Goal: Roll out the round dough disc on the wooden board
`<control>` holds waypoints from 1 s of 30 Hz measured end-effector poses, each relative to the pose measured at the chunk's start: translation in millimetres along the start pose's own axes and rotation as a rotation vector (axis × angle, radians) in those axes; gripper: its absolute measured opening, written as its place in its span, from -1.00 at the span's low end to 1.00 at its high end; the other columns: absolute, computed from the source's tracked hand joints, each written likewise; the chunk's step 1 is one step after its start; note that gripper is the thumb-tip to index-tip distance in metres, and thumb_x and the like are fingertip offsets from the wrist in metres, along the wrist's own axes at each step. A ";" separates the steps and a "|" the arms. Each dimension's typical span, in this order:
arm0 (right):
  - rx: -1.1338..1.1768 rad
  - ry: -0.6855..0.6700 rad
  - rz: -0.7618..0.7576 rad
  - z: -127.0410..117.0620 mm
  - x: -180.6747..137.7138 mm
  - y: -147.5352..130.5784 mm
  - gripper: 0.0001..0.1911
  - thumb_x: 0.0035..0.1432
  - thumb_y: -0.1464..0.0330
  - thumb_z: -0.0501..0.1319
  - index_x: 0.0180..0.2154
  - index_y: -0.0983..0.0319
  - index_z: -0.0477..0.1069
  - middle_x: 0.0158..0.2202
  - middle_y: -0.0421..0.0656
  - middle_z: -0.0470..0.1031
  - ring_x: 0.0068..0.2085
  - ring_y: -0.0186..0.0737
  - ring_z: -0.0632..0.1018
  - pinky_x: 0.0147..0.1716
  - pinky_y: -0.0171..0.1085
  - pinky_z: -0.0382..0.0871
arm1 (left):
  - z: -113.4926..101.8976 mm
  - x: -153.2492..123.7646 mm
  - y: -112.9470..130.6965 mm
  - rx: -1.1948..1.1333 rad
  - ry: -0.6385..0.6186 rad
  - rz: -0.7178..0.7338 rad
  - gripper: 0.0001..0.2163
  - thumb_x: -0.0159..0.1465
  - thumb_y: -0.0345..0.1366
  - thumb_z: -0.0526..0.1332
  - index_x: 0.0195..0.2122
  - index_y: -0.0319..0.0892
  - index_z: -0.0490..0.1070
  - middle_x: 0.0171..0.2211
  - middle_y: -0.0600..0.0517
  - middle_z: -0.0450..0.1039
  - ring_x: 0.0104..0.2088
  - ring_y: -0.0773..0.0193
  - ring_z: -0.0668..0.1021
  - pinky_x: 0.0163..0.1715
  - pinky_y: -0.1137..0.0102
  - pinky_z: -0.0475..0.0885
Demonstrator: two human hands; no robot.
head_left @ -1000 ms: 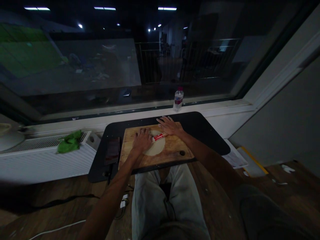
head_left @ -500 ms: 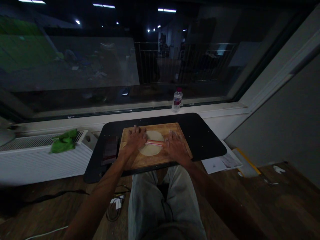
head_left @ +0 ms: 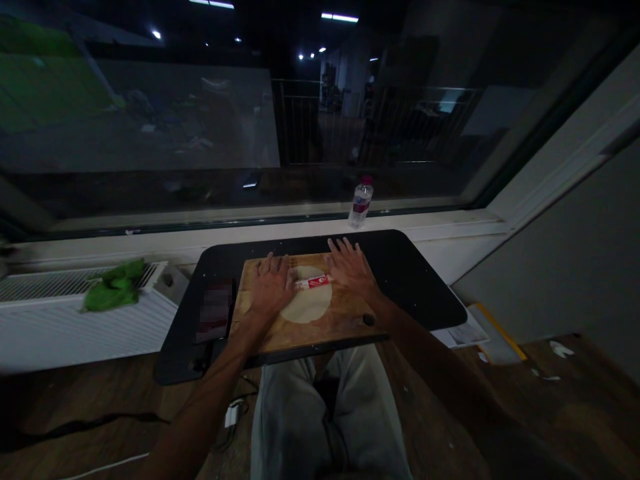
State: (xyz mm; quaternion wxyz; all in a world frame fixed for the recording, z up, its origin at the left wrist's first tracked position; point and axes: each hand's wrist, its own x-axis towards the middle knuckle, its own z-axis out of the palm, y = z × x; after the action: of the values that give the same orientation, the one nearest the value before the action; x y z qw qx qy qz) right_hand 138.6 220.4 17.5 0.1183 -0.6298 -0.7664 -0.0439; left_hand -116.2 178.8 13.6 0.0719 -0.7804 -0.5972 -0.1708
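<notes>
One black, round-cornered tabletop (head_left: 413, 277) bears one rectangular brown wooden board (head_left: 350, 312) at its front edge, left of centre. On it lies one flat, round, pale dough sheet (head_left: 306, 308), its far left part covered by the left hand (head_left: 273, 283). Left hand and right hand (head_left: 350, 268) are both palm down, fingers spread. Between them spans one slim red-and-white rod (head_left: 314, 282), ends hidden; since the earlier frame it has shifted across the dough toward the tabletop's back edge.

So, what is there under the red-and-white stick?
A round flat sheet of dough, on the wooden board. The strip directly beneath the stick is covered, so it cannot be seen.
</notes>
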 end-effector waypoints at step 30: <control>-0.030 0.002 -0.019 16.2 -61.7 -17.4 -0.25 0.59 0.27 -0.09 0.63 0.46 -0.01 0.60 0.25 0.17 0.62 0.28 0.18 0.61 0.33 -0.08 | -0.3 14.5 0.7 0.053 -0.188 -0.118 -0.39 0.58 -0.20 -0.08 0.56 -0.37 0.25 0.56 -0.29 0.28 0.63 -0.15 0.17 0.58 -0.04 0.12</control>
State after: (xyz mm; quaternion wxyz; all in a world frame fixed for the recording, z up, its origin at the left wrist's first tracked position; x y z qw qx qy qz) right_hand 130.6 161.4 -11.4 0.1091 -0.6241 -0.7716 -0.0572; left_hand -112.3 191.7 19.0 0.0262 -0.7544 -0.6504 -0.0850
